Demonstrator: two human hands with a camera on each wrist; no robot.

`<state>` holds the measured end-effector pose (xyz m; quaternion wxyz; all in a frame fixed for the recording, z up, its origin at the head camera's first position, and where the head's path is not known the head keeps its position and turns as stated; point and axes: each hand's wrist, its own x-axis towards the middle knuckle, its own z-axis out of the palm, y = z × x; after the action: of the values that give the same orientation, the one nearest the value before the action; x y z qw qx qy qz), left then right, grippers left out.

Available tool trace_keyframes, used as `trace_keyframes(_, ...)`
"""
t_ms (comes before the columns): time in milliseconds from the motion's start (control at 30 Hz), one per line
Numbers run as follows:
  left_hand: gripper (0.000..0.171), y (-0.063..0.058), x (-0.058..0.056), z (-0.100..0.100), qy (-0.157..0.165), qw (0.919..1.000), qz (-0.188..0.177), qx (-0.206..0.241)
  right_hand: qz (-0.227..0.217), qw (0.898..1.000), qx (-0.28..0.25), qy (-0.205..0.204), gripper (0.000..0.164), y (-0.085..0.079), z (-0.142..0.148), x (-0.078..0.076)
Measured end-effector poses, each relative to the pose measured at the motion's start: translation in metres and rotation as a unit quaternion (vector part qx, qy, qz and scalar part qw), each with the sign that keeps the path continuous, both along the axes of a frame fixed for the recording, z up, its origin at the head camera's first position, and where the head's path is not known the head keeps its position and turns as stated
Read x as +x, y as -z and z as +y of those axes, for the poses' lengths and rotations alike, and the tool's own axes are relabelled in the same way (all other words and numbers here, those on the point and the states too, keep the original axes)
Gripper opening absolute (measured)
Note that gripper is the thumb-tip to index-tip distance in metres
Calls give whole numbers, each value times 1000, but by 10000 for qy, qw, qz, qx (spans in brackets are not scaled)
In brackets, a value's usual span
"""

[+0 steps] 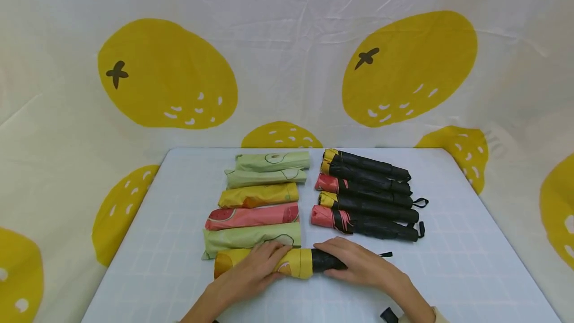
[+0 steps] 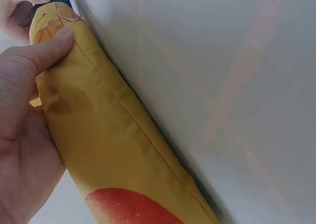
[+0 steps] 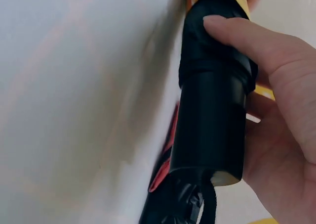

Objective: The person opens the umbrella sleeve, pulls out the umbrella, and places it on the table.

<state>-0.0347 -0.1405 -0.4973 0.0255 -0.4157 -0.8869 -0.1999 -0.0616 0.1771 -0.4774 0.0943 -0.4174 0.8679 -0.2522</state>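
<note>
A folded black umbrella (image 1: 324, 260) lies across the front of the table, partly inside a yellow fruit-print sleeve (image 1: 306, 264). My left hand (image 1: 256, 272) grips the sleeve from above, its thumb lying along the near side. In the left wrist view the sleeve (image 2: 113, 130) shows a seam and a red patch. My right hand (image 1: 354, 262) holds the umbrella's black end just beyond the sleeve's mouth. Seen from the right wrist, the smooth black handle (image 3: 212, 125) ends in a dangling strap (image 3: 209, 204), and the thumb presses on the dark cloth. The part within the sleeve is hidden.
Behind my left hand lie several flat sleeves: green avocado-print ones (image 1: 253, 236), a red one (image 1: 255, 216) and a yellow one (image 1: 260, 195). Several folded black umbrellas (image 1: 378, 225) with red or yellow ends lie at right. A fruit-print cloth (image 1: 287, 54) hangs behind the white table (image 1: 148, 263).
</note>
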Motion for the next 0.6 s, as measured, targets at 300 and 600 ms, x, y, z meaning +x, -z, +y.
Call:
trace_keyframes(300,55,-3,-5,-1,-1,9998,-156,-96,-117,9993,208,272,54,3,-11,-3)
trace_keyframes(600,63,-1,-9,-5,-145,9996,-89,-226,1015,9943,32,336,44,3,-4,-5)
